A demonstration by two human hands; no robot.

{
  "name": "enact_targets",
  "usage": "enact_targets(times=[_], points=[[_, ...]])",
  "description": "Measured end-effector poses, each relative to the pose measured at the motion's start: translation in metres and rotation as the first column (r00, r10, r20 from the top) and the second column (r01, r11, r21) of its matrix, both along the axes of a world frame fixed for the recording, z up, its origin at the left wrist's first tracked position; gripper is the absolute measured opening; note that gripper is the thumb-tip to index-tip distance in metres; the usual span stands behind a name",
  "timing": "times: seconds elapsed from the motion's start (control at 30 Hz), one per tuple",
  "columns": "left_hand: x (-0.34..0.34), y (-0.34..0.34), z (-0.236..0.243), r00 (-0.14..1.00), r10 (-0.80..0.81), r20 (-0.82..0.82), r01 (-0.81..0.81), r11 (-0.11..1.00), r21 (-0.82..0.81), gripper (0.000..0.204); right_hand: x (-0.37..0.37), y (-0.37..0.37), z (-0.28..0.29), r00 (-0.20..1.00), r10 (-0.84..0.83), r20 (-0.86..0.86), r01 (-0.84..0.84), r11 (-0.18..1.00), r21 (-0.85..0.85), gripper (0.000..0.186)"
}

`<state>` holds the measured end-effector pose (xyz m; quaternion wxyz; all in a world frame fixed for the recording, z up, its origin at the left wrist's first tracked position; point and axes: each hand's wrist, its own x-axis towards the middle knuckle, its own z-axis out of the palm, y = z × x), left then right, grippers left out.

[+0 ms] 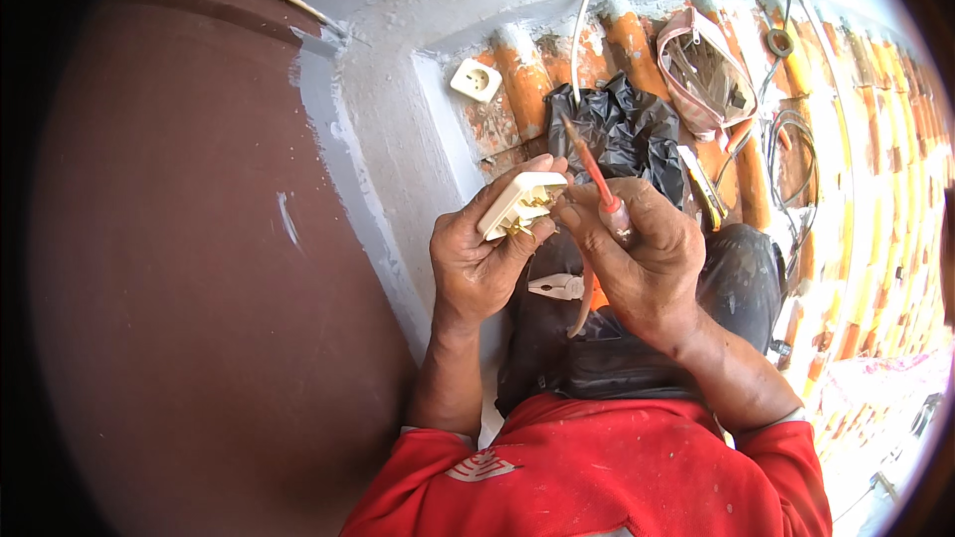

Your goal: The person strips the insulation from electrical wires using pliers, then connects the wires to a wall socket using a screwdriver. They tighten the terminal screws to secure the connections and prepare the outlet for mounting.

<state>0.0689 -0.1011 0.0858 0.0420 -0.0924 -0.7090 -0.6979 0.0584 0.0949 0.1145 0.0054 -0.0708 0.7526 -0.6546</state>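
Note:
My left hand (pixel 477 264) grips a cream socket base (pixel 519 207), tilted so that its brass contacts show. In my right hand (pixel 642 254) is a screwdriver (pixel 594 167) with a red shaft and a clear reddish handle. Its tip points up and away from the socket base. My right thumb and forefinger are pinched together at the base's right edge; whether they hold anything small there I cannot tell. Below the hands, pliers (pixel 557 286) with orange on the handles lie on my lap. Beside them hangs a short pale cable end (pixel 581 310).
A cream socket cover (pixel 476 81) lies on the orange roof tiles (pixel 522 80). Nearby are a crumpled black plastic bag (pixel 632 119), a pink zip pouch (pixel 704 70), a utility knife (pixel 703 187) and looped dark cable (pixel 796 159). A brown wall (pixel 199 239) stands at left.

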Motion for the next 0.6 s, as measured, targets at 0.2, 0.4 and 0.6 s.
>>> enact_targets(times=[0.2, 0.4, 0.6], points=[[-0.006, -0.003, -0.004, 0.999, -0.028, -0.029, 0.029, 0.999, 0.02, 0.052, -0.019, 0.01, -0.008, 0.929, 0.213, -0.304, -0.159, 0.968, 0.193, 0.026], [-0.02, -0.004, -0.03, 0.996, -0.075, 0.037, 0.07, 0.991, 0.115, 0.051, -0.014, 0.006, -0.008, 0.969, 0.231, -0.083, -0.216, 0.963, 0.16, 0.04], [-0.02, 0.012, -0.031, 0.978, -0.168, 0.123, 0.138, 0.966, 0.221, 0.055, -0.017, 0.011, -0.02, 0.957, 0.201, -0.209, -0.124, 0.935, 0.331, 0.033]])
